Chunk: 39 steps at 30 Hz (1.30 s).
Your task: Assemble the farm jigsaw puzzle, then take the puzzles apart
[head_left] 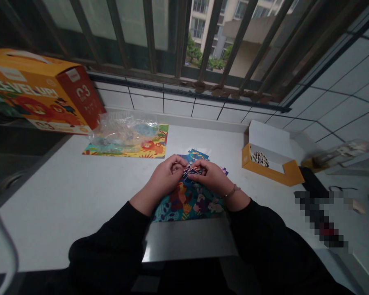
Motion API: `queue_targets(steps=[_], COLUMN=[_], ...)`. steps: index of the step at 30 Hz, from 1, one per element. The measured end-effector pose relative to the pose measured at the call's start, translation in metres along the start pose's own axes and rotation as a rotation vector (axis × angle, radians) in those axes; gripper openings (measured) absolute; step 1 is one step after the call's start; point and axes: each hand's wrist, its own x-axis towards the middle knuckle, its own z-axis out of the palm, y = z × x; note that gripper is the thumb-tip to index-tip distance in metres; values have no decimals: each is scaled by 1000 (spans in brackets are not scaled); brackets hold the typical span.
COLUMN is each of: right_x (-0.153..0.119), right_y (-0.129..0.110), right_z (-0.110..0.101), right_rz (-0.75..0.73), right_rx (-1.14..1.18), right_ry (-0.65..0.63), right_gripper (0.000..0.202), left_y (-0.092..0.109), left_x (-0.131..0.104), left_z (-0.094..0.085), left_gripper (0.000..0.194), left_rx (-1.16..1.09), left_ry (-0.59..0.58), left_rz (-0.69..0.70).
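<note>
1. Right now, at the centre of the head view, my left hand point(166, 174) and right hand point(209, 175) are curled shut, fingertips meeting on a small puzzle piece point(190, 170) held just above the half-built jigsaw point(187, 200).
2. Risk, as I judge it: the piece is pinched by its edges, so it could slip and knock the joined pieces loose.
3. Lower down, the white counter point(64, 196) carries a finished puzzle point(141, 148) under a plastic bag point(123, 129) at upper left, beside an orange box point(39, 92); a small open box point(272, 157) sits right. Barred window point(184, 41) above, dim light.
</note>
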Motion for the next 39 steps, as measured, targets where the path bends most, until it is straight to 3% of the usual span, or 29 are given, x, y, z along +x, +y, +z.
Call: queue_targets(steps=[5, 10, 13, 16, 22, 27, 30, 35, 39], right_x=[-1, 2, 3, 3, 5, 8, 8, 5, 5], right_y=[2, 1, 3, 6, 14, 17, 16, 7, 4], right_z=[0, 2, 3, 4, 4, 2, 2, 3, -1], right_rz=[2, -49, -66, -91, -104, -137, -30, 184, 155], right_rx=[-83, -247, -289, -309, -243, -171, -99, 164, 137], right_ry=[29, -33, -28, -2, 59, 145, 189, 284, 456], right_gripper=[54, 26, 23, 26, 24, 25, 25, 39, 42], left_y=[-9, -25, -28, -26, -27, -26, -25, -24, -25], left_x=[8, 28, 38, 46, 54, 50, 49, 53, 56], left_z=[-5, -2, 1, 0, -6, -4, -3, -1, 6], left_gripper=[26, 43, 54, 49, 41, 12, 4, 10, 10], left_rx=[416, 651, 762, 876, 744, 528, 393, 314, 389], left_ry=[132, 77, 36, 21, 111, 89, 114, 229, 102], left_rz=[145, 153, 118, 45, -2, 14, 10, 61, 158])
